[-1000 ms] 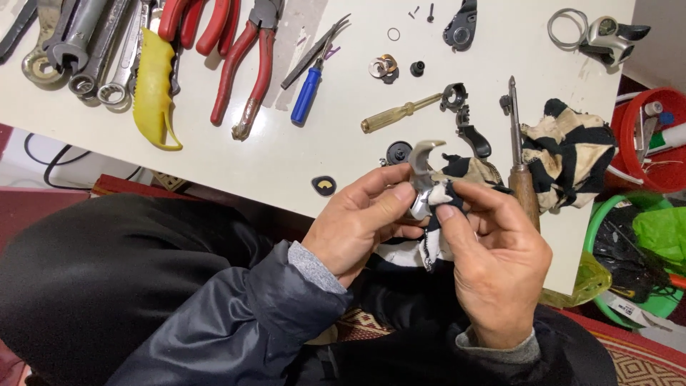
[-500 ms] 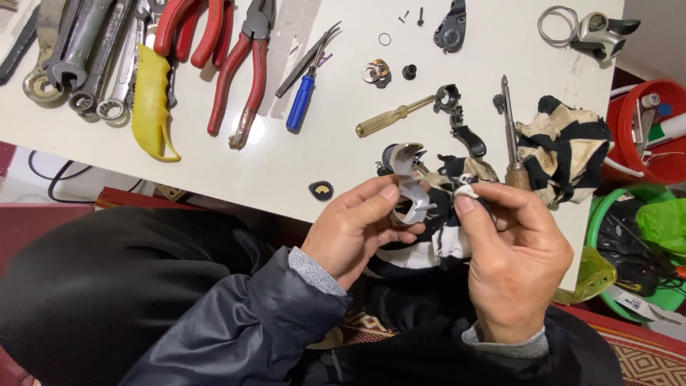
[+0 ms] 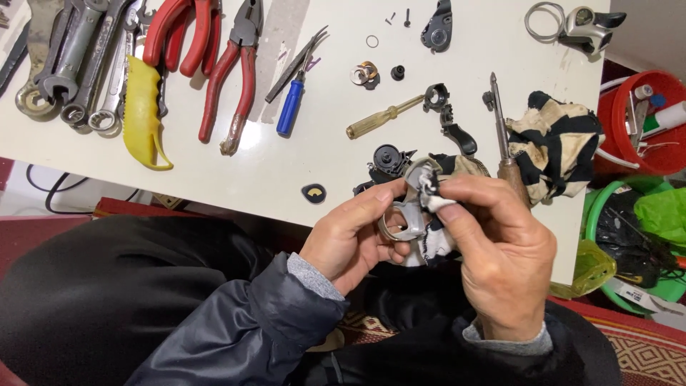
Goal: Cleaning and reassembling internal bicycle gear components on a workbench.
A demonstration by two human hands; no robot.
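Head view, grey metal clamp [image 3: 407, 218] pinched between left hand [image 3: 354, 239], right hand [image 3: 500, 261]

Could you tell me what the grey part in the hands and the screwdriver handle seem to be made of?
The grey clamp part looks like cast metal, dull matt grey, though painted plastic is possible. The screwdriver handle looks like translucent amber plastic, glossy and fluted.

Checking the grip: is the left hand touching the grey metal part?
Touching. Head view shows the left hand thumb and fingers wrapped on the grey metal part.
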